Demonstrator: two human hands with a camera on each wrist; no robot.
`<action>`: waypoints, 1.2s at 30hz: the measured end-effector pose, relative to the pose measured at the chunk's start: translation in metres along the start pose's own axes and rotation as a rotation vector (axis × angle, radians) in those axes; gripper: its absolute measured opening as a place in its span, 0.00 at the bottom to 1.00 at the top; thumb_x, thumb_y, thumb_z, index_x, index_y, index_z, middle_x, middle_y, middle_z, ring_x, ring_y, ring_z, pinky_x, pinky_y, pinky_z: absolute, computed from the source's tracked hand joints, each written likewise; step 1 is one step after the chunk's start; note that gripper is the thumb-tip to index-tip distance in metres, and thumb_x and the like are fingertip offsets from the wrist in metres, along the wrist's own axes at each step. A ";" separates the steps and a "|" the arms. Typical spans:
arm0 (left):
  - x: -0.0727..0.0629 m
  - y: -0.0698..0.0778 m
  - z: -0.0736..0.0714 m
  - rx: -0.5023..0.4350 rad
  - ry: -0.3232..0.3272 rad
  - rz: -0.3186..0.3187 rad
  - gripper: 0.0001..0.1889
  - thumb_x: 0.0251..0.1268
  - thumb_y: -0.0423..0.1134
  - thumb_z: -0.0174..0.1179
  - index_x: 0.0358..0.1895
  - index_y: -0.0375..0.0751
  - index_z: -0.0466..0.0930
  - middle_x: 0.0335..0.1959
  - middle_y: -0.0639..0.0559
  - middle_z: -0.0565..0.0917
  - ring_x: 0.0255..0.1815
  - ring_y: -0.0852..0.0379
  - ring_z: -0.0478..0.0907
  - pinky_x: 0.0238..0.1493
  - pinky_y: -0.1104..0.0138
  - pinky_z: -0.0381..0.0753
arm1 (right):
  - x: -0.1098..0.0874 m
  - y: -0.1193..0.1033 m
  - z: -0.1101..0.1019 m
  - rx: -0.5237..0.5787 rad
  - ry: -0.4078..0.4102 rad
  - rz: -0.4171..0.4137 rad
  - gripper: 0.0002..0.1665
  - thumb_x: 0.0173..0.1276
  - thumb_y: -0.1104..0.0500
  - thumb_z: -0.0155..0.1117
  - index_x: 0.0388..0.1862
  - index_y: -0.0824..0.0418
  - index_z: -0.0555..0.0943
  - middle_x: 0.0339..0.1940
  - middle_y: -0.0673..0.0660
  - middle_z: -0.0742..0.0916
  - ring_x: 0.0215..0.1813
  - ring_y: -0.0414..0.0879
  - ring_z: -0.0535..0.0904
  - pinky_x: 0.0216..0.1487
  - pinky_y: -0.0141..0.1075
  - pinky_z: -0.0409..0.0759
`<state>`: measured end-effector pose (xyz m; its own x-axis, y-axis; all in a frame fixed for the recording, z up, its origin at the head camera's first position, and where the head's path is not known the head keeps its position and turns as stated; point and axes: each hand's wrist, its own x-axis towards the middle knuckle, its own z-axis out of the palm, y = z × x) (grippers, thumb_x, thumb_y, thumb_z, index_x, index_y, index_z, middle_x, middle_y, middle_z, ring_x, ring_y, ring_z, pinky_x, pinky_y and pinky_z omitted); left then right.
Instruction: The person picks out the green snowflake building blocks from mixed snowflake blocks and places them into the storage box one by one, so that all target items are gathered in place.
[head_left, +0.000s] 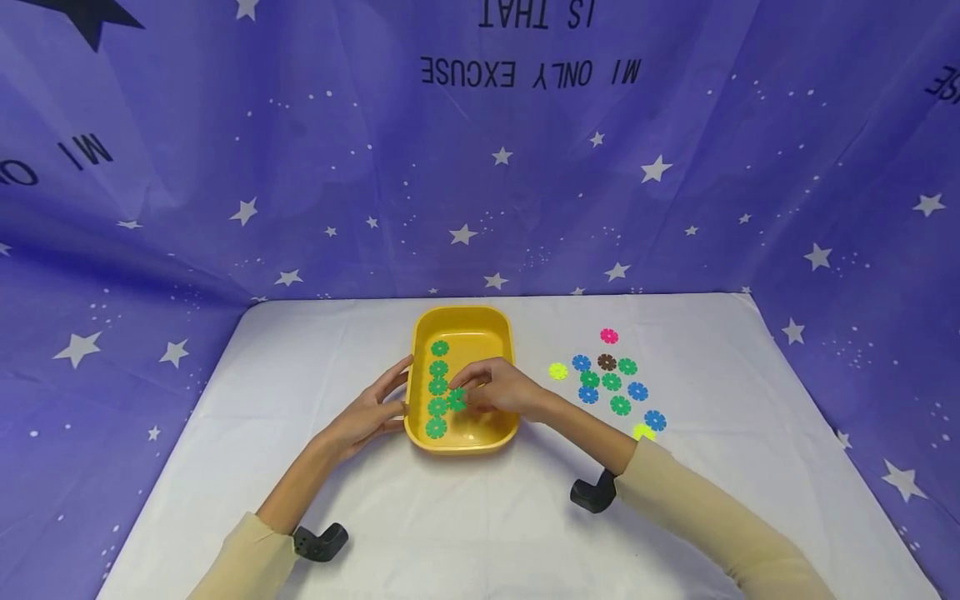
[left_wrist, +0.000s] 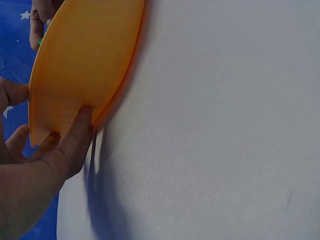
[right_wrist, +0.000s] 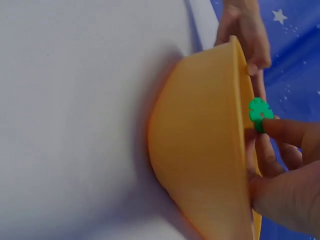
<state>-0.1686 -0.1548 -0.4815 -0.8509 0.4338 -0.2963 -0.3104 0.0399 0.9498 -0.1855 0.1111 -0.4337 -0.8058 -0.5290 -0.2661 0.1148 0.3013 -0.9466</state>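
A yellow plastic tub (head_left: pixel 480 321) stands on the white tablecloth. In it, along its left side, several green notched discs (head_left: pixel 439 347) lie in a column. My right hand (head_left: pixel 498 389) reaches over the right rim and pinches one green notched disc (right_wrist: pixel 259 111) between thumb and fingers, just right of the column. My left hand (head_left: pixel 363 419) rests against the tub's left side with fingers spread and fairly straight. In the left wrist view, those fingers (left_wrist: pixel 77 132) touch the outer wall near the rim.
Right of the tub, loose notched discs lie scattered: several blue (head_left: pixel 637 391) and green (head_left: pixel 620 405), a brown one (head_left: pixel 607 362), a pink one (head_left: pixel 609 336) and yellow ones (head_left: pixel 558 372). A purple star-printed curtain (head_left: pixel 462 234) hangs behind the table. Black wrist devices (head_left: pixel 321 543) sit at both sleeves.
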 end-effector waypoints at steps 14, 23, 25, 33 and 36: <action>0.000 0.000 0.001 0.003 0.000 0.000 0.47 0.60 0.26 0.53 0.82 0.56 0.46 0.81 0.43 0.45 0.69 0.35 0.66 0.59 0.52 0.79 | 0.010 0.011 0.031 -0.338 0.106 0.048 0.13 0.64 0.73 0.59 0.41 0.64 0.87 0.24 0.53 0.82 0.22 0.45 0.75 0.21 0.30 0.74; -0.001 -0.001 0.000 -0.005 -0.005 0.005 0.47 0.59 0.26 0.52 0.82 0.56 0.45 0.81 0.43 0.45 0.68 0.35 0.66 0.59 0.51 0.79 | 0.014 0.016 0.035 -0.517 0.113 0.049 0.17 0.59 0.75 0.55 0.37 0.60 0.87 0.26 0.49 0.83 0.26 0.41 0.73 0.23 0.28 0.69; -0.001 -0.002 0.000 -0.009 -0.008 0.008 0.47 0.59 0.25 0.52 0.82 0.56 0.45 0.81 0.43 0.45 0.69 0.35 0.66 0.60 0.51 0.78 | 0.014 0.017 0.036 -0.545 0.108 0.039 0.18 0.58 0.76 0.55 0.37 0.60 0.87 0.26 0.49 0.83 0.28 0.42 0.73 0.24 0.28 0.69; 0.000 -0.002 0.000 -0.012 -0.017 0.017 0.47 0.60 0.25 0.52 0.82 0.56 0.45 0.81 0.44 0.45 0.69 0.35 0.66 0.60 0.51 0.78 | 0.013 0.018 0.036 -0.612 0.100 0.002 0.19 0.54 0.77 0.56 0.38 0.61 0.87 0.27 0.48 0.82 0.33 0.44 0.75 0.31 0.29 0.72; 0.001 -0.001 0.000 -0.005 -0.014 0.017 0.47 0.60 0.26 0.52 0.82 0.56 0.45 0.81 0.44 0.45 0.69 0.35 0.66 0.60 0.51 0.78 | 0.014 0.018 0.036 -0.620 0.100 0.000 0.19 0.53 0.77 0.57 0.38 0.61 0.87 0.28 0.48 0.81 0.35 0.46 0.76 0.32 0.30 0.74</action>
<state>-0.1686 -0.1545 -0.4830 -0.8503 0.4468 -0.2783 -0.2979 0.0275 0.9542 -0.1737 0.0809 -0.4605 -0.8595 -0.4615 -0.2196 -0.2195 0.7213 -0.6569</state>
